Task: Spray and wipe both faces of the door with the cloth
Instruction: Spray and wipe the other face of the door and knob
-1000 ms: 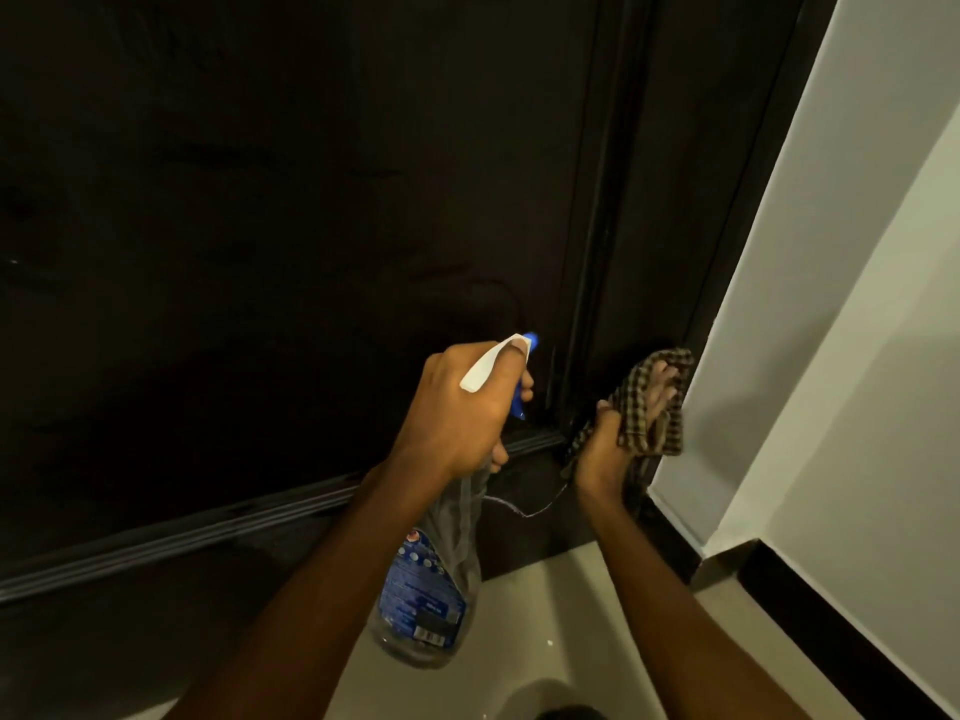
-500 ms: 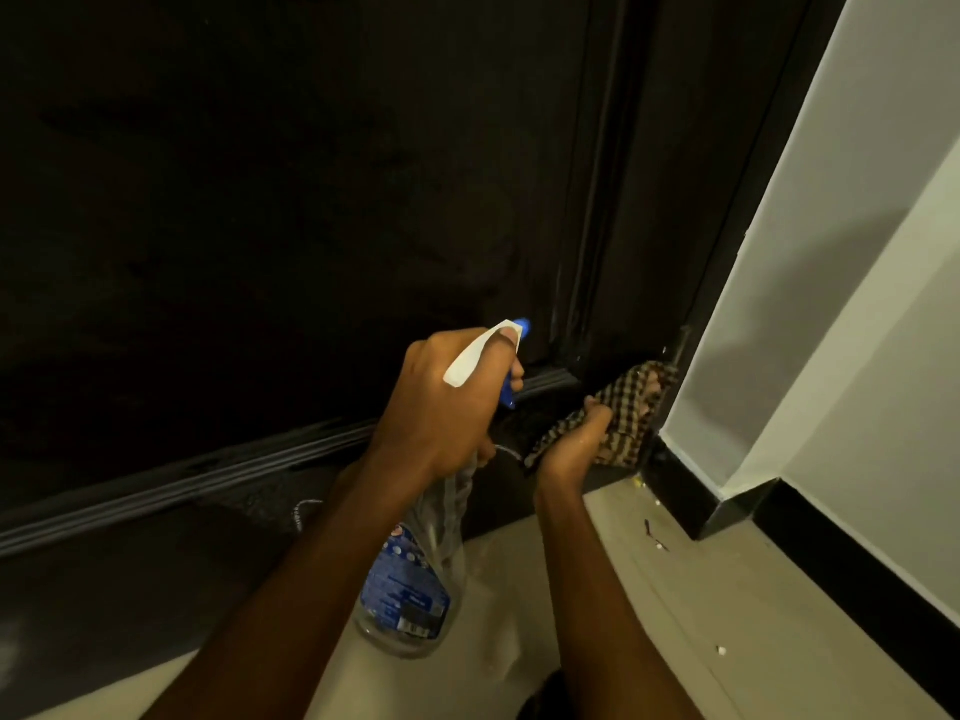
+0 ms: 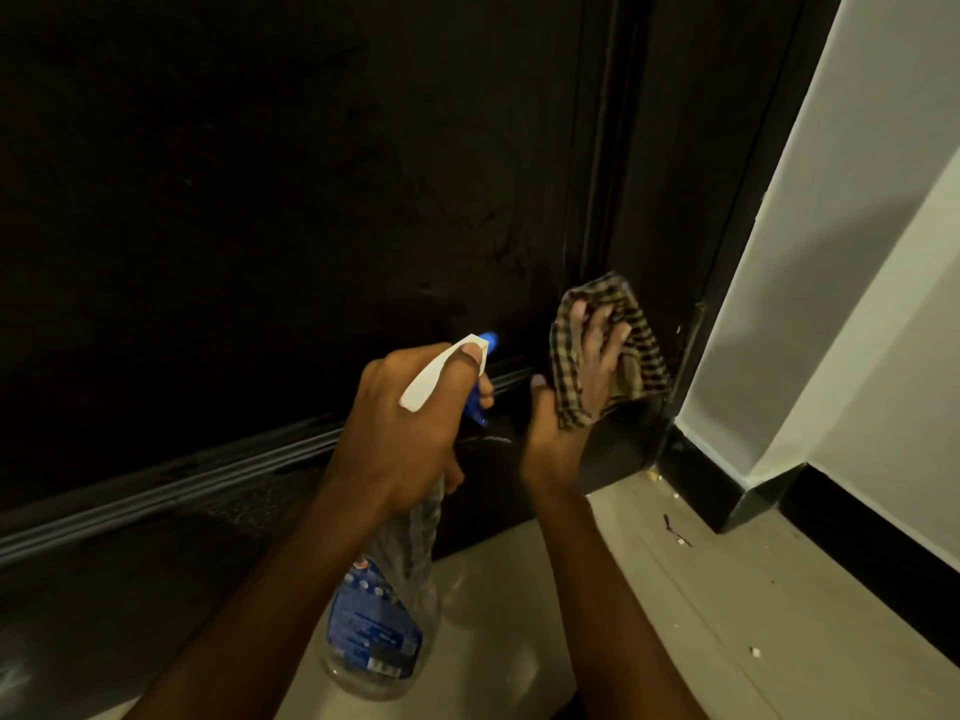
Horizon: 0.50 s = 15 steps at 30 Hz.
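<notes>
I've got the left hand curled tight round the spray bottle, nozzle facing the dark door. The right hand is flat, fingers spread, pressing the checked cloth against the door's bottom corner, near the floor.

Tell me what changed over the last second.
The right hand slid the cloth down to the foot of the door, then back up. It now presses the cloth against the lower door with spread fingers. The left hand kept its grip on the bottle, nozzle toward the door, and barely moved. Nothing was picked up or let go.
</notes>
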Tool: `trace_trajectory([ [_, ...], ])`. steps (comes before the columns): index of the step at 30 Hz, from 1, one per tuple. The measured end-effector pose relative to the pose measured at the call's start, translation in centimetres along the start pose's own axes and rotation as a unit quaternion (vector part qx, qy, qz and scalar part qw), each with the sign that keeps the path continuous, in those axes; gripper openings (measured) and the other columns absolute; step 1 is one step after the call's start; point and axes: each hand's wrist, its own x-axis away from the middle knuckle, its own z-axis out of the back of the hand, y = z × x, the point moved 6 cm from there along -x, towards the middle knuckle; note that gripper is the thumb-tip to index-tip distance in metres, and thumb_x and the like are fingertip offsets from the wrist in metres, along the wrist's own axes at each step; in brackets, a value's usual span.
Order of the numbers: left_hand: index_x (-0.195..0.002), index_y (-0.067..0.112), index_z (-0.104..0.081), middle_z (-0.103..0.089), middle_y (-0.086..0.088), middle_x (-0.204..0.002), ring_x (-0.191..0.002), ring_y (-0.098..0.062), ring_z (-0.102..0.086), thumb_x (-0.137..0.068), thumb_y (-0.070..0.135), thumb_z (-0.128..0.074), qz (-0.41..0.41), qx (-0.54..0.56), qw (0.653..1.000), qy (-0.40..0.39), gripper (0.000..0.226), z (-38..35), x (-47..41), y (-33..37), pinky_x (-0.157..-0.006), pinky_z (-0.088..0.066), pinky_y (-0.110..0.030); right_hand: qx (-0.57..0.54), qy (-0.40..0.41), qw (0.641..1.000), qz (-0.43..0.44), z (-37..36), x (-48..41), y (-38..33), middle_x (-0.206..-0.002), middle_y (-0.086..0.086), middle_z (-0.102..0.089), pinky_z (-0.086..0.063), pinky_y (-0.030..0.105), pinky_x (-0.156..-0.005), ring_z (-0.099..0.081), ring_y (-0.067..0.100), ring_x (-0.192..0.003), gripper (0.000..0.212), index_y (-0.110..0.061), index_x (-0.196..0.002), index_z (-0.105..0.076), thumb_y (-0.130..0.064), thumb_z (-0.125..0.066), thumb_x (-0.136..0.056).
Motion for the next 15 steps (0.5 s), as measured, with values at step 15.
trace_trajectory([
  [15, -0.068, 0.012, -0.062, -0.057, 0.018, -0.048, -0.043, -0.004, -0.052, -0.104, 0.023, -0.045, 0.042, -0.005, 0.999, -0.001, 0.042, 0.7, 0.6, 1.4, -0.041, -0.041, -0.014, -0.129, 0.048, 0.990, 0.016, 3.2, -1.7, -3.7, -0.164, -0.018, -0.017, 0.004, 0.038, -0.125, -0.004, 0.010, -0.151, 0.066, -0.025, -0.155, -0.033, -0.017, -0.040, -0.090],
])
